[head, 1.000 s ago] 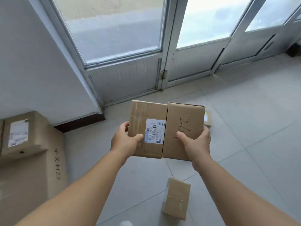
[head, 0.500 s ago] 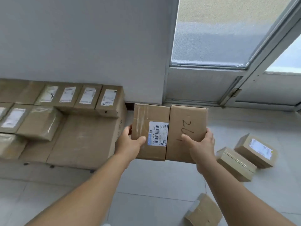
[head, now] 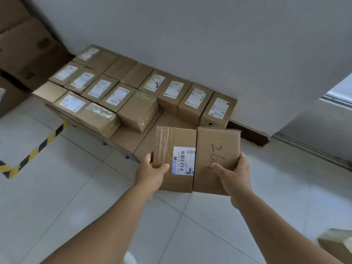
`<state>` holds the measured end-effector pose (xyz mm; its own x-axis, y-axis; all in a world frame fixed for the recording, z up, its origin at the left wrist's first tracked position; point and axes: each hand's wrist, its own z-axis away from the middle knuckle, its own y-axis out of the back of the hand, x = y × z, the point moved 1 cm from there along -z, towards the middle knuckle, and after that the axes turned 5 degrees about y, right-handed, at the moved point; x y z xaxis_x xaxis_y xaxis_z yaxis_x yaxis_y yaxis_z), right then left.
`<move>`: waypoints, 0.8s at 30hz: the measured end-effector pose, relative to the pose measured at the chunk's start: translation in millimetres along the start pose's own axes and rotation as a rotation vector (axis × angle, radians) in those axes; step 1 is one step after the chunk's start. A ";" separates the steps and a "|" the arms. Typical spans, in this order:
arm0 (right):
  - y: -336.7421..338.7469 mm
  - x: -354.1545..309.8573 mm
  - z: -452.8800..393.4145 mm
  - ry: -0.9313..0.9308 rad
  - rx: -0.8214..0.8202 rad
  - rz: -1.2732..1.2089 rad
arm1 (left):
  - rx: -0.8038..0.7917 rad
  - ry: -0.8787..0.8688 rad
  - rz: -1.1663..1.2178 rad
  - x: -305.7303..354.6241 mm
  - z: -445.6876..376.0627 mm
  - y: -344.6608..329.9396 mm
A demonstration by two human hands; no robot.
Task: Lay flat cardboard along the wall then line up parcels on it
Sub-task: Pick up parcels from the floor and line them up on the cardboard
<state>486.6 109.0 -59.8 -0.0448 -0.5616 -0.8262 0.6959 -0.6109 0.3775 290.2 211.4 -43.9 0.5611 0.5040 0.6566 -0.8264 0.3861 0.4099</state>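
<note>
I hold two brown parcels side by side in front of me. My left hand grips the taped parcel with a barcode label. My right hand grips the parcel with handwritten digits. Just beyond them a flat cardboard sheet lies on the floor along the grey wall. Several labelled parcels stand on it in rows against the wall. A bare strip of the sheet shows right behind the held parcels.
Large stacked cartons stand at the far left. Yellow-black hazard tape runs across the white tiled floor. A loose parcel lies at the lower right. A dark skirting board and a door frame sit right of the rows.
My view has swung left from the glass doors to the wall. The rows of parcels on the cardboard now fill the view, and both held parcels are closer to them.
</note>
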 end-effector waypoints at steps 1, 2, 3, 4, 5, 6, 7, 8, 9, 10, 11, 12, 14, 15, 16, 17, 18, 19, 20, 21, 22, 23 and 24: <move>-22.7 -7.4 3.2 0.001 -0.019 0.024 | 0.000 0.019 0.027 -7.0 -9.7 20.4; -46.2 -14.1 6.1 0.002 -0.035 0.048 | 0.002 0.038 0.053 -13.8 -18.5 40.9; -68.9 -21.6 10.1 0.003 -0.053 0.071 | 0.004 0.061 0.075 -21.7 -27.4 61.1; -91.8 -28.2 13.8 0.006 -0.069 0.092 | 0.008 0.084 0.096 -29.6 -36.1 81.6; -112.0 -33.9 16.8 0.013 -0.087 0.112 | 0.013 0.106 0.120 -36.3 -43.6 99.9; -130.9 -39.6 19.6 0.022 -0.106 0.131 | 0.017 0.129 0.145 -43.4 -51.1 116.2; -149.6 -44.4 21.7 0.031 -0.127 0.153 | 0.024 0.156 0.170 -51.5 -59.6 132.1; -166.3 -47.8 22.7 0.037 -0.145 0.173 | 0.025 0.180 0.196 -58.1 -67.3 145.3; -180.3 -51.0 23.8 0.037 -0.160 0.196 | 0.021 0.204 0.223 -64.4 -74.6 156.3; -192.6 -53.3 24.4 0.034 -0.172 0.214 | 0.016 0.223 0.244 -70.4 -81.9 164.9; -202.7 -55.1 24.1 0.034 -0.183 0.229 | 0.012 0.239 0.264 -75.2 -88.6 171.5; -211.1 -56.2 22.7 0.036 -0.190 0.235 | 0.011 0.253 0.278 -79.2 -95.4 176.1; -222.3 -58.5 18.9 0.036 -0.205 0.237 | 0.008 0.279 0.302 -84.0 -107.9 181.0; -227.0 -59.2 16.0 0.039 -0.218 0.238 | 0.005 0.286 0.306 -85.5 -113.8 181.7; -231.2 -59.3 12.0 0.040 -0.231 0.238 | 0.007 0.291 0.306 -86.7 -119.9 181.2; -234.9 -58.7 7.3 0.036 -0.240 0.237 | 0.012 0.301 0.310 -87.7 -125.7 179.8; -238.3 -56.9 1.6 0.030 -0.244 0.225 | 0.018 0.310 0.320 -87.7 -131.2 177.6; -241.0 -55.2 -4.2 0.024 -0.244 0.217 | 0.019 0.319 0.328 -87.7 -136.7 174.7; -243.8 -52.6 -11.0 0.016 -0.245 0.218 | 0.017 0.329 0.336 -88.1 -142.8 171.0; -246.3 -50.3 -18.6 0.006 -0.253 0.231 | 0.018 0.338 0.341 -88.3 -149.2 167.2; -249.0 -48.3 -26.6 -0.008 -0.264 0.248 | 0.023 0.346 0.343 -88.5 -155.4 163.4; -251.6 -47.4 -34.9 -0.021 -0.277 0.268 | 0.032 0.355 0.343 -88.5 -161.6 159.7; -255.0 -46.3 -44.4 -0.029 -0.294 0.279 | 0.044 0.360 0.345 -88.4 -168.3 156.2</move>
<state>343.1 315.6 -136.4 0.1579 -0.7013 -0.6952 0.8591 -0.2496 0.4469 119.4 357.2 -144.5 0.2289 0.8342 0.5018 -0.9635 0.1205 0.2390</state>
